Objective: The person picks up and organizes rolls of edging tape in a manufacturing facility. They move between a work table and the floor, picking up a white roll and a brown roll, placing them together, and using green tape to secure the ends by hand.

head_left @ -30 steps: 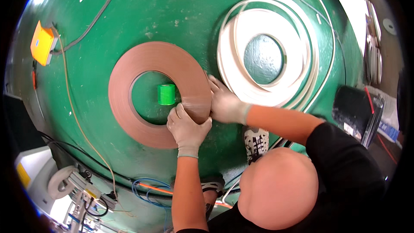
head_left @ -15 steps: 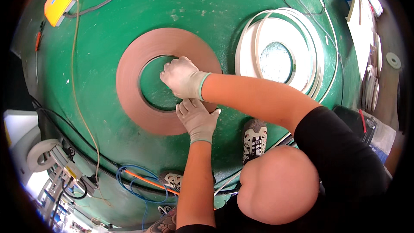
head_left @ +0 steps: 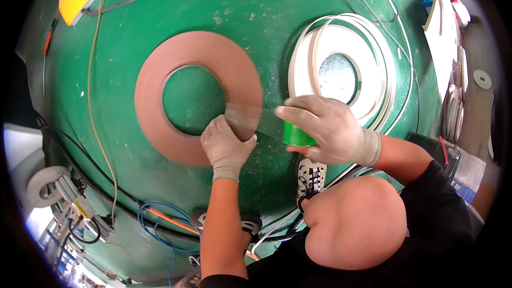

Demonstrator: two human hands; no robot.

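Brown, flat ring-shaped coil [head_left: 149, 96] lies on the green floor [head_left: 213, 16], its near band clasped by the half-closed, gloved left hand [head_left: 226, 146]; the gloved right hand [head_left: 337, 130], curled round a bright-green cylindrical roll [head_left: 297, 134], should keep the clear plastic strip [head_left: 268, 122] taut.

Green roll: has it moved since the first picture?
Yes: the green roll moved right, from within the brown coil to outside its right edge, in the right hand.

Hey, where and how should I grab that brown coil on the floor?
I'd probably grip the brown coil from above at its left side, fingers inside the hole, thumb outside: it lies flat, its centre is open, and the left hand and clear tape take up the near right part.
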